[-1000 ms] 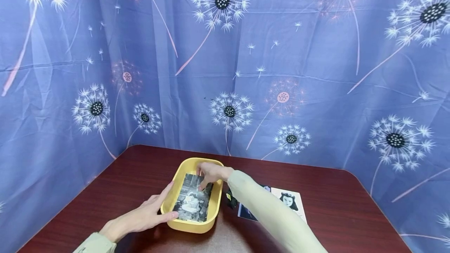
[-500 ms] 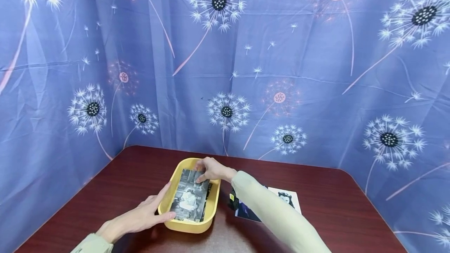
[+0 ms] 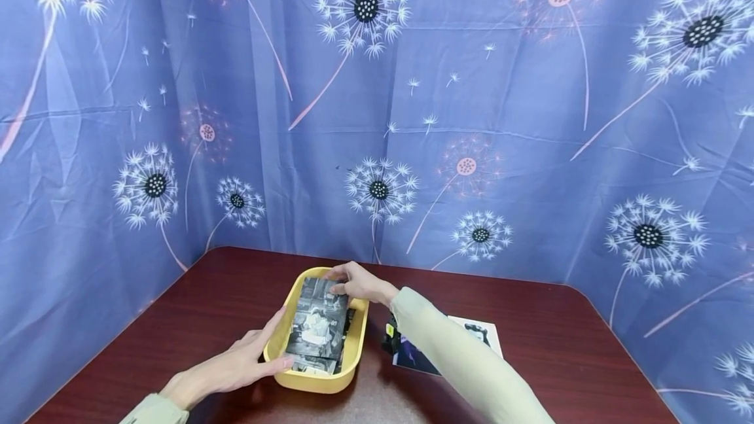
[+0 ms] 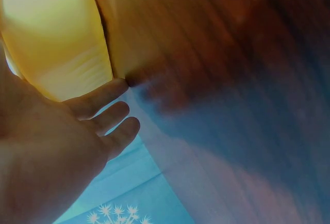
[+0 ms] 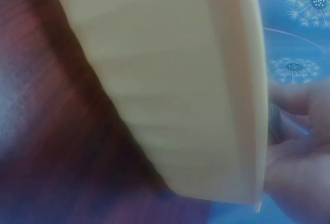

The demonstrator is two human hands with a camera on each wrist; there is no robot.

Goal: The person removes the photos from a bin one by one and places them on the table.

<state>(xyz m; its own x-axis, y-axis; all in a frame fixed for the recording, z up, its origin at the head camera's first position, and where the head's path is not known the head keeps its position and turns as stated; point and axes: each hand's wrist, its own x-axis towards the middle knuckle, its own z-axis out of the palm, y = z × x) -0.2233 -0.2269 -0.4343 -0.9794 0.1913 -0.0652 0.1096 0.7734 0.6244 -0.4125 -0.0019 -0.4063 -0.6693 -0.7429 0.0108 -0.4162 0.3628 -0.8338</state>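
A yellow plastic tub (image 3: 315, 382) stands on the table. My right hand (image 3: 358, 282) reaches over its far right rim and pinches the far edge of a black-and-white photo (image 3: 318, 326), raised at an angle inside the tub. Beneath it lie more photos (image 3: 315, 364), partly covered. In the right wrist view the tub's outer wall (image 5: 154, 79) hides part of that hand (image 5: 301, 152). My left hand (image 3: 247, 358) rests against the tub's left side, thumb at the near left corner. Its fingers are straight in the left wrist view, beside the yellow wall (image 4: 56, 33).
Right of the tub lie a dark photo (image 3: 412, 358) and a white card with a black-and-white portrait (image 3: 491, 334), both partly under my right sleeve (image 3: 465, 358). A small black item with a yellow label (image 3: 390, 332) sits beside them. A blue dandelion curtain (image 3: 377, 110) borders the table.
My right hand has risen slightly with the top photo, which slid toward the far end of the tub and uncovered photos below it. The left hand stays at the tub.
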